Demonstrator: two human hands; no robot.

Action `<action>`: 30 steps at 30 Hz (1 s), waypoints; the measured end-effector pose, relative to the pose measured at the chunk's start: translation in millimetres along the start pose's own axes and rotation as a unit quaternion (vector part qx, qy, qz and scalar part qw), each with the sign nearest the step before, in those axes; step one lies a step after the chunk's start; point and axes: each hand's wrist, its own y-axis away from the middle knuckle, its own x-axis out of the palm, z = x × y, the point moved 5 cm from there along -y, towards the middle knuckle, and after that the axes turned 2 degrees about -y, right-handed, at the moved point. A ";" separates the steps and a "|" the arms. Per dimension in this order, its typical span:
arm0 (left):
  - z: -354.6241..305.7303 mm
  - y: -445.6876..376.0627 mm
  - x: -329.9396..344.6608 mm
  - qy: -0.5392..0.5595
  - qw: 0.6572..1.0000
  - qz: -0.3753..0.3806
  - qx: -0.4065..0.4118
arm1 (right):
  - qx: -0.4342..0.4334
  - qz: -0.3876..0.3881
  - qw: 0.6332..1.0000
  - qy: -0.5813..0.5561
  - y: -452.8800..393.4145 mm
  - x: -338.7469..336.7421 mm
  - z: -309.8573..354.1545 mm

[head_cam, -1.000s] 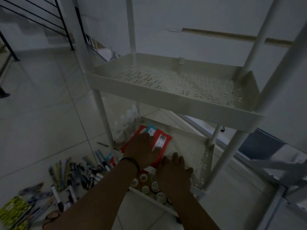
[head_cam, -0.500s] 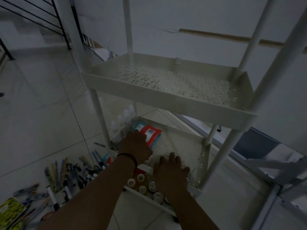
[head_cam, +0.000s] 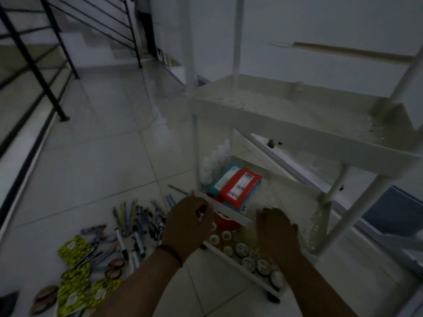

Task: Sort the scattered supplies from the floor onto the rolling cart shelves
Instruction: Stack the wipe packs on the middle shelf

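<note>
The white rolling cart's upper tray [head_cam: 286,133] holds nothing I can see. On the shelf below [head_cam: 231,212] lie a red packet [head_cam: 240,186] stacked on a teal packet [head_cam: 223,177], with white bottles [head_cam: 217,161] behind them. The lowest shelf [head_cam: 235,263] carries a red tape roll [head_cam: 225,221] and several small tape rolls [head_cam: 242,250]. My left hand [head_cam: 187,223] hovers at the middle shelf's front-left corner, fingers loosely curled, holding nothing I can see. My right hand [head_cam: 277,227] is palm down over that shelf's front edge. Pens and markers [head_cam: 139,220] lie scattered on the floor.
Yellow patterned packets [head_cam: 75,280], scissors [head_cam: 114,268] and tape rolls [head_cam: 43,296] lie on the tiles at lower left. A black stair railing [head_cam: 45,72] stands far left. A grey-blue panel [head_cam: 398,211] leans right of the cart. A wall is behind.
My left hand has let go of the red and teal packets and pulled back to the shelf's front edge. The view has swung left. My right hand stays over the shelf front.
</note>
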 end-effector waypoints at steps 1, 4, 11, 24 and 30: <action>20.0 11.1 -8.7 -0.006 0.999 0.004 -0.037 | -0.007 -0.047 0.998 -0.031 2.9 -5.9 3.2; 89.0 44.1 -34.1 0.009 0.988 -0.011 -0.151 | -0.083 -0.222 0.968 -0.082 22.2 -15.8 32.5; 210.0 63.0 -68.9 0.081 0.950 -0.041 -0.298 | -0.248 0.028 0.965 -0.076 45.8 87.0 180.0; 272.9 -48.3 -59.2 0.062 0.950 0.079 -0.294 | -0.057 0.221 0.965 -0.127 -74.5 194.7 229.1; 244.3 -108.3 -28.5 0.032 0.944 0.161 -0.287 | 0.009 0.226 0.954 -0.195 -92.7 182.9 222.2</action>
